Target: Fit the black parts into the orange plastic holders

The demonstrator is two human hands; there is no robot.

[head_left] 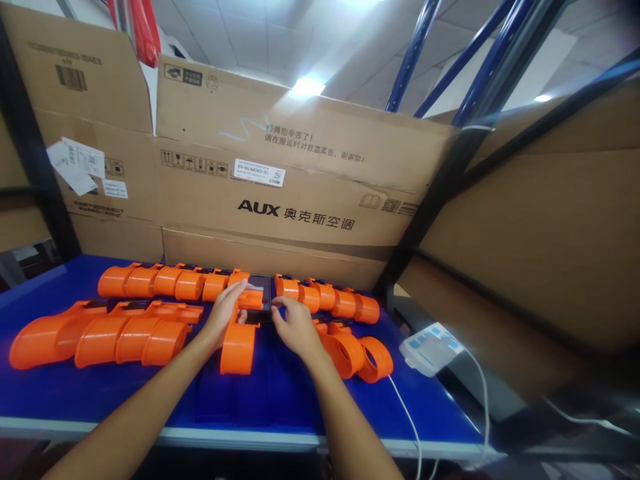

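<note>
My left hand [227,313] is closed around an orange plastic part [238,348], gripping its narrow arm while the wide, curved ring end hangs below the fingers. Just behind this part, a dark flat device with a screen [267,293] stands among the orange pieces. My right hand [296,325] is beside the device's right edge, thumb and forefinger slightly apart and the other fingers curled. I see nothing between its fingers. Whether its fingertips touch the device I cannot tell.
Similar orange parts lie in rows at the left [130,340], back left [165,283], back right [327,298] and right [375,360] of the blue table [165,400]. A white power strip [433,348] with cables is at the right edge. Cardboard panels [300,180] stand behind, with dark posts.
</note>
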